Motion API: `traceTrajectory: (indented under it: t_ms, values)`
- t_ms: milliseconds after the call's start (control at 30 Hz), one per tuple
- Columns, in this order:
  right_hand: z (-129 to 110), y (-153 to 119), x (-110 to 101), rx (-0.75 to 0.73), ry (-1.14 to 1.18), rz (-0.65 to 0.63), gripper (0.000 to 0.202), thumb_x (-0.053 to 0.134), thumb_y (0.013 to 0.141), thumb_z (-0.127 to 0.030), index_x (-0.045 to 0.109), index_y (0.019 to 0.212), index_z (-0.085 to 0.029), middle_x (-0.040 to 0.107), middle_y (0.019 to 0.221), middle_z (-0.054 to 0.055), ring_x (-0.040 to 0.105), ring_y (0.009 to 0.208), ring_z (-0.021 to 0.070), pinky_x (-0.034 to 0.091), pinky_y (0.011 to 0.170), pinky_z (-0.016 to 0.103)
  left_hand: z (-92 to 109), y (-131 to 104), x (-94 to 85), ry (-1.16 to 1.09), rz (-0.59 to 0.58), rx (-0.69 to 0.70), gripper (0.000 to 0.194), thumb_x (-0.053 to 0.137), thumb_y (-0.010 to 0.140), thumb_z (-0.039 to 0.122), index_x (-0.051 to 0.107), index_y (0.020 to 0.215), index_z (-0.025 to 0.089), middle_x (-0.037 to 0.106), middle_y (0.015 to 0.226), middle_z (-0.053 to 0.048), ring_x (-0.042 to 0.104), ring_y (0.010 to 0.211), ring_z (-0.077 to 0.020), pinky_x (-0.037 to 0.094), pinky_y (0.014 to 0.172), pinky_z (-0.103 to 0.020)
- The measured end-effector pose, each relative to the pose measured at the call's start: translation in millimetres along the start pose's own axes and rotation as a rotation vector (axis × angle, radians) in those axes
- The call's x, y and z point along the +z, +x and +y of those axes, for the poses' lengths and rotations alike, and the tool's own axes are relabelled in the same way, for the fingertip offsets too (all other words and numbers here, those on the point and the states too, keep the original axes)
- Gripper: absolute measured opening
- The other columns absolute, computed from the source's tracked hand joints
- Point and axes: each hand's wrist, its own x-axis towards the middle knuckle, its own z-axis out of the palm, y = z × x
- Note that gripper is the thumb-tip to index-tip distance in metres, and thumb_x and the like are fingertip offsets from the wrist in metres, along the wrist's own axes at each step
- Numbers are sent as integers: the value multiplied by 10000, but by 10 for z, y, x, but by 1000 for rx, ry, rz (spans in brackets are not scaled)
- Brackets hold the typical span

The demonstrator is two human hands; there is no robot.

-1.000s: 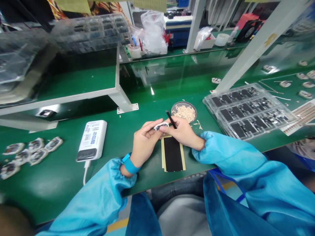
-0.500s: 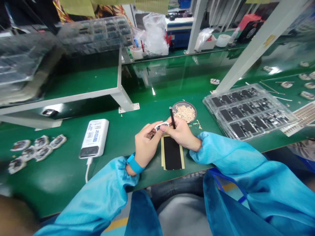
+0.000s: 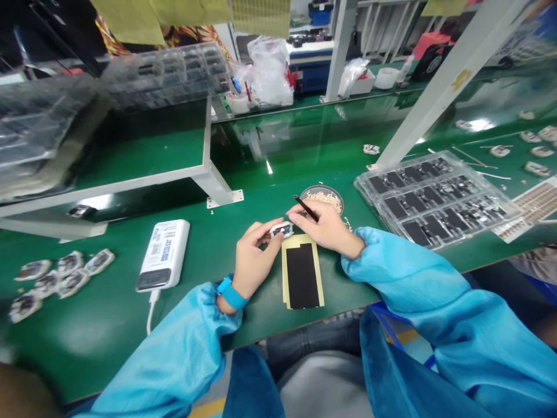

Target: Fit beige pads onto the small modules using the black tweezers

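My left hand (image 3: 255, 255) pinches a small white-edged part (image 3: 281, 230) with a dark middle, between thumb and fingers. Just right of it, my right hand (image 3: 324, 226) is closed around a thin black pen-like tool (image 3: 306, 208), which slants up to the left. Below the hands, a black rectangular sheet on yellow backing (image 3: 303, 276) lies on the green table. A round dish (image 3: 322, 194) of small beige pieces stands behind my right hand, which partly hides it.
Clear trays of dark parts (image 3: 435, 200) are stacked at the right. A white power bank (image 3: 163, 254) with a cable and several white-edged parts (image 3: 70, 282) lie at the left. A raised metal-legged shelf (image 3: 143, 139) stands behind them.
My right hand has drawn slightly away to the right from the small part, and the black tool has tipped from nearly upright to a slant. The view has shifted slightly.
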Motion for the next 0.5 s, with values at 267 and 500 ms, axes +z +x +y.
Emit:
traceTrajectory:
  t_ms: [267, 500]
  values:
    - [54, -13, -36, -342, -58, -153, 170, 673, 915, -311, 729, 985, -166, 649, 917, 66, 601, 826, 134, 488, 745, 283, 87, 2, -29, 59, -6, 2, 282, 696, 877, 304, 756, 1130, 194, 640, 959, -59, 615, 827, -121, 527, 646, -186]
    - [51, -27, -23, -348, -123, -122, 182, 678, 921, -318, 716, 998, -157, 661, 910, 63, 604, 826, 127, 488, 748, 275, 107, -5, -41, 77, -3, 16, 277, 689, 885, 301, 755, 1131, 194, 643, 963, -59, 616, 842, -123, 528, 655, -191]
